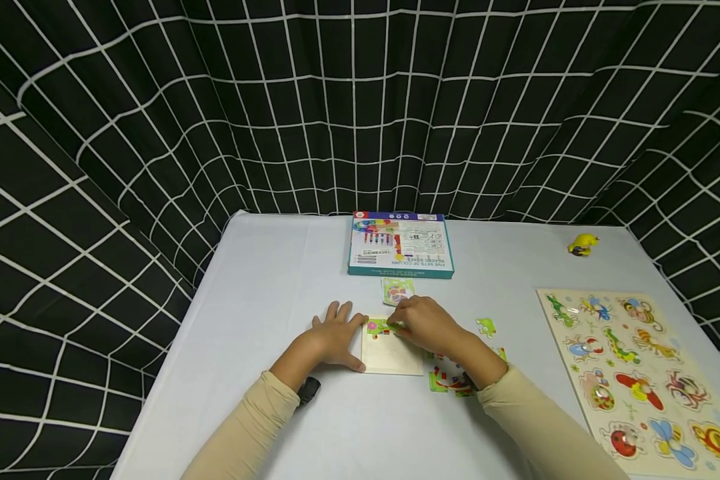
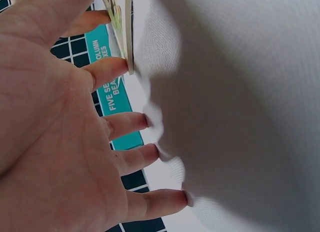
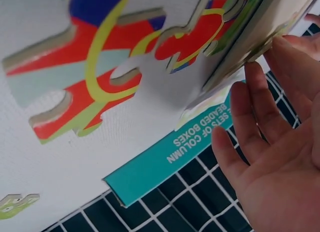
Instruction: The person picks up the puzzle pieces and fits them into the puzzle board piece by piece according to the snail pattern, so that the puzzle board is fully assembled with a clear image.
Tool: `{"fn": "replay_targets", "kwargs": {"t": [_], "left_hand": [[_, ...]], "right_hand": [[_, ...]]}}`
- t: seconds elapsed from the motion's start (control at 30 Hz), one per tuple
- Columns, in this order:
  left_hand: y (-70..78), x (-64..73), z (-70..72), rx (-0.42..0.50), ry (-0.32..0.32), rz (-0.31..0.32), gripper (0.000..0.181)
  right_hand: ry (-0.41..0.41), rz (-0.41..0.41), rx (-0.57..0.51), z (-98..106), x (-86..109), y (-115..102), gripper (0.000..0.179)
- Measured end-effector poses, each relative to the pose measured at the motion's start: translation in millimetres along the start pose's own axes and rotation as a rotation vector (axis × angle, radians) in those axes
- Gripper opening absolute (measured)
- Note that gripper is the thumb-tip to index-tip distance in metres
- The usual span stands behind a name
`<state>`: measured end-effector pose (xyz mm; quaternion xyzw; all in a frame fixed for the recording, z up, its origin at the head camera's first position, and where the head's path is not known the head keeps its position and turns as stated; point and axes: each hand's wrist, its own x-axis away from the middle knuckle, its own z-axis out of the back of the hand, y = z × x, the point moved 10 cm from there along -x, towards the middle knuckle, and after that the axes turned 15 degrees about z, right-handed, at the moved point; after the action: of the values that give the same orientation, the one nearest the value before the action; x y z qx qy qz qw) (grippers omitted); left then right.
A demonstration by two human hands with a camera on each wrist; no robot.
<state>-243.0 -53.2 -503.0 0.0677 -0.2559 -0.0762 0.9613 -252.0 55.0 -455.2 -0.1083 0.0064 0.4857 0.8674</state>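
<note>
My left hand [image 1: 336,337] lies at the left edge of a pale wooden tray [image 1: 392,359], its fingers straight and spread apart; the thumb touches the near left corner and the index fingertip the far left one, while the other fingertips rest on the white tabletop [image 1: 264,287]. With my right hand [image 1: 423,325] I pinch a green puzzle piece [image 1: 393,327] between thumb and fingers, at the far edge of the tray, toward its right. Just left of it, a green piece with a pink spot [image 1: 373,327] lies in the tray's far left corner; the near part of the tray is bare wood.

Loose puzzle pieces [image 1: 450,381] in red, green and blue lie to the right of the tray, partly hidden by my right forearm. A small green piece [image 1: 486,327] lies farther right. Beyond the tray is a small green-edged picture [image 1: 398,291], with a teal-sided box [image 1: 401,243] past it. A big insect board [image 1: 600,360] lies at the right, a yellow toy [image 1: 583,243] beyond it.
</note>
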Motion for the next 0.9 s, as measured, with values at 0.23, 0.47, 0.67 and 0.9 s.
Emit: {"fn": "replay_targets", "kwargs": {"t": [0.23,0.47,0.67,0.9], "left_hand": [[0.2,-0.5,0.5,-0.011,0.006,0.003,0.095],[-0.1,-0.8,0.3,-0.014,0.003,0.009,0.095],[-0.9,-1.3,-0.8,-0.013,-0.002,0.013,0.097],[-0.2,-0.5,-1.6,-0.015,0.003,0.01,0.097]], "right_hand": [[-0.04,-0.049,0.046,-3.1,-1.3,-0.9,0.017],[-0.067,-0.072,0.05,-6.4,-1.2,-1.6,0.019],[-0.076,-0.055,-0.061,-2.7,6.6,-1.7,0.025],[-0.007,-0.107,-0.176,16.7,39.5,21.7,0.03]]}}
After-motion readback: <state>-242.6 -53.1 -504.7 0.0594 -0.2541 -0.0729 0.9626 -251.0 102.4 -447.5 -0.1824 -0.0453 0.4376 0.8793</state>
